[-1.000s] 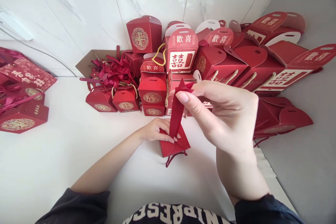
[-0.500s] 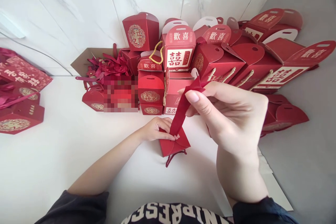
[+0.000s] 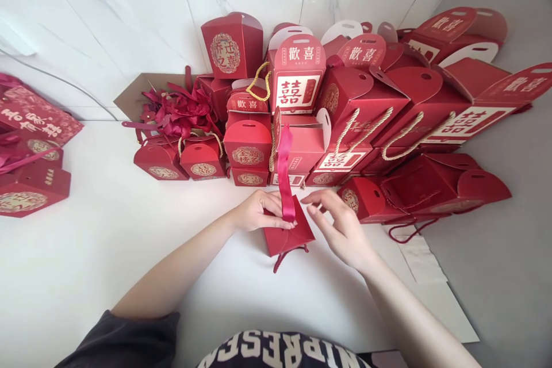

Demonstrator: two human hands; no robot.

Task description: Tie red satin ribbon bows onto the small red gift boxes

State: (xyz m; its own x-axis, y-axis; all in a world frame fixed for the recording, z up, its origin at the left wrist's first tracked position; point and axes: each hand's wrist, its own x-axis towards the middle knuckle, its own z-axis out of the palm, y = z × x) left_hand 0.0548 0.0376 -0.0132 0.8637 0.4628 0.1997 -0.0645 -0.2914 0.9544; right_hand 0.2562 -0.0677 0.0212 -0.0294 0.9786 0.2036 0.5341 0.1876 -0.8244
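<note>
A small red gift box (image 3: 290, 237) sits on the white tabletop (image 3: 86, 253) in front of me. My left hand (image 3: 257, 210) curls over its left top edge and pinches the base of a red ribbon (image 3: 284, 169) that stands up from the box. My right hand (image 3: 340, 229) hovers low just right of the box, fingers apart, holding nothing. A dark red cord hangs from the box's near side.
Many red gift boxes (image 3: 297, 77) with gold characters and rope handles are stacked along the marble wall, spilling to the right. A cardboard tray of red ribbons (image 3: 179, 109) sits at left of them. More red boxes (image 3: 30, 184) lie at the far left. White paper (image 3: 420, 264) lies at right.
My right hand let go of the ribbon's top end and dropped down beside the box. The ribbon now stands up on its own. The left hand stayed on the box.
</note>
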